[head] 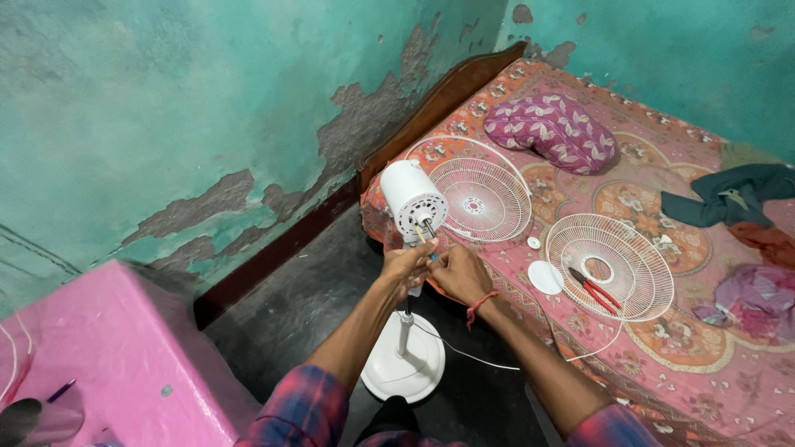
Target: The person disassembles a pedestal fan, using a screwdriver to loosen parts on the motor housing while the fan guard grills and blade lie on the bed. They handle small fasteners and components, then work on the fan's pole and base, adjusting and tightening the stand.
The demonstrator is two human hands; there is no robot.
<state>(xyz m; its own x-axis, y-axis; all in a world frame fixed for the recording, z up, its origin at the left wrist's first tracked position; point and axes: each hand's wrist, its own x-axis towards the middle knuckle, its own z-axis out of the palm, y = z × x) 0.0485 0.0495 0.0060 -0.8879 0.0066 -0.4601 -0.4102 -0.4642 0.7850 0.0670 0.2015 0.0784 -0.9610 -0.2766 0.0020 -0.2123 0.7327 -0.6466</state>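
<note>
— So, from the head camera, what are the two hands doing?

— Both meet at the neck of a white stand fan [411, 217], just under its round motor housing. The left hand [407, 266] is curled around the neck. The right hand [460, 275] is clenched beside it, touching the left, with a red thread on its wrist. A thin yellow-handled tool [421, 237] sticks up between the hands toward the motor shaft; I cannot tell which hand grips it.

— Where does the fan stand?

— On the dark floor, near the left edge of a bed [662, 348] with a flowered orange and pink cover. Its round base [403, 364] sits below the hands, and a white cord [464, 354] trails off to the right.

— And the fan's parts?

— Two white wire guards lie on the bed. One guard [480, 199] is just right of the motor. The other guard [610, 265] lies farther right, with red-handled pliers [591, 287] resting in it. A white round cap [545, 277] lies between them.

— Anything else?

— A purple patterned pillow [551, 128] lies at the far end, some clothes [729, 199] at the right, and a pink-covered table [124, 356] near left.
</note>
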